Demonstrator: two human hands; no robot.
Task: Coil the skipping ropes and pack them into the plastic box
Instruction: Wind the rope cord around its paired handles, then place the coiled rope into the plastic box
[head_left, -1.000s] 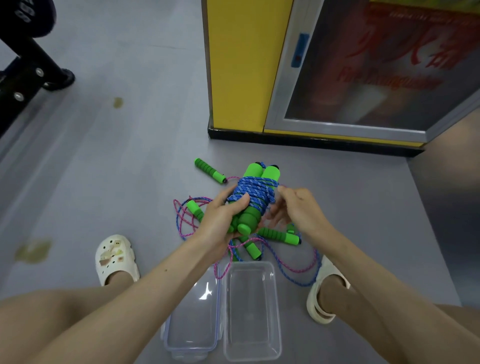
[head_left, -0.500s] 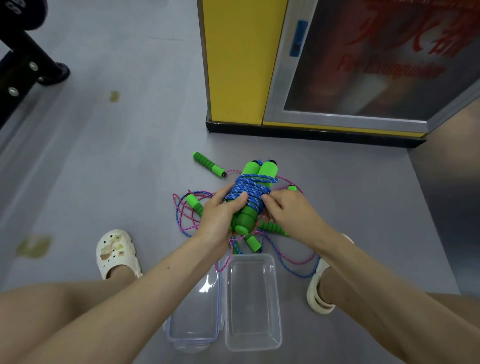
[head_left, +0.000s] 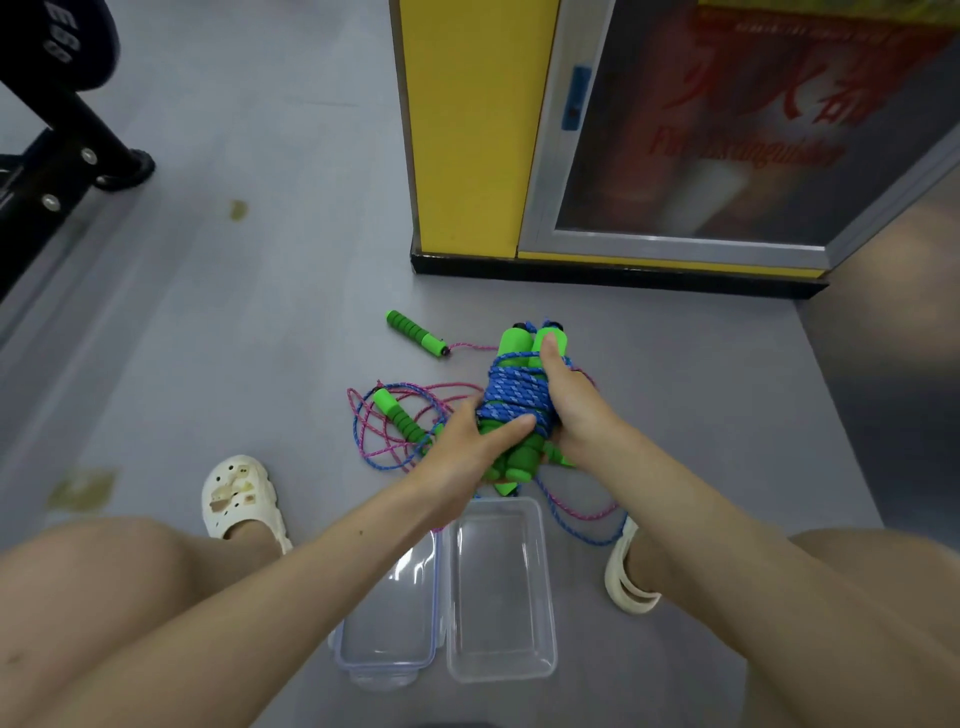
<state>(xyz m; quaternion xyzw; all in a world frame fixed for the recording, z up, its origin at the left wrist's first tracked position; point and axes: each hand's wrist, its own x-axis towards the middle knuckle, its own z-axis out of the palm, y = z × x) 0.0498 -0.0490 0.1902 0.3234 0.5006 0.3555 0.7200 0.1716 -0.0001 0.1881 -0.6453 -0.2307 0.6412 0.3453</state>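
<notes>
**Wound rope bundle held in both hands above the open box**

We see the bundle (head_left: 511, 400), two green foam handles side by side with blue rope wound tightly round their middle, held off the floor just beyond the plastic box (head_left: 498, 597). The left hand (head_left: 467, 452) grips its lower part, thumb laid across the blue windings; its fingers curl underneath, where we cannot see them. The right hand (head_left: 566, 400) clasps the right side, thumb pointing up along one handle, its other fingers hidden behind the bundle. The handles' lower ends poke out between the two hands.

The clear box lies open on the grey floor (head_left: 260, 312) between the knees, with its lid (head_left: 389, 618) touching its left side. Beyond the hands, loose pink and blue ropes (head_left: 379, 441) lie tangled, partly covered by the arms; we cannot count them. One green handle (head_left: 399, 415) lies in the tangle, another (head_left: 415, 332) farther off. A cream clog (head_left: 239, 499) shows at left. The yellow cabinet (head_left: 467, 130) is cut off at the top, and the red lettering on its door is blurred.
</notes>
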